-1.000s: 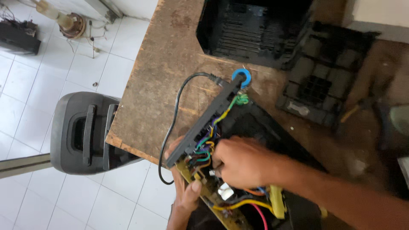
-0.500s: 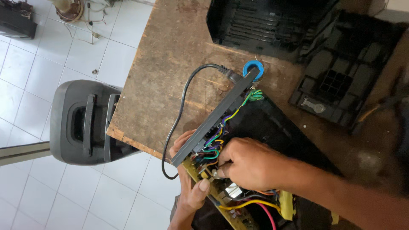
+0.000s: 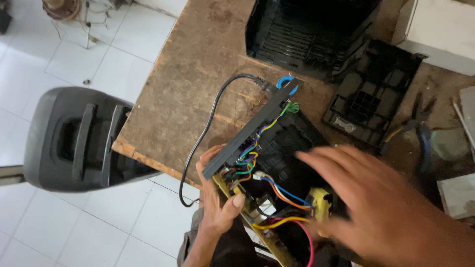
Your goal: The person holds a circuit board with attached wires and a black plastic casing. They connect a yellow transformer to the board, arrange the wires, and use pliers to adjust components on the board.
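Note:
My left hand (image 3: 216,198) grips the near end of a long black panel (image 3: 250,133) and the yellow-brown circuit board (image 3: 257,217) under it, thumb on the board. Coloured wires (image 3: 267,190) run from the panel to the board and a yellow transformer (image 3: 320,203). A blue ring part (image 3: 287,84) sits at the panel's far end, where a black power cord (image 3: 208,123) enters. My right hand (image 3: 381,202) is blurred, lifted off the wires to the right, fingers spread, holding nothing. A black casing (image 3: 292,141) lies beneath.
A worn wooden table (image 3: 198,69) carries a black housing (image 3: 307,29) at the back, a black ribbed cover (image 3: 371,94) and pliers (image 3: 420,123) on the right. A grey-black speaker box (image 3: 74,138) stands on the white tiled floor at the left.
My right hand has come off the wires near the panel and swung right, fingers opening. The left hand still holds the panel and board. The camera view has moved closer.

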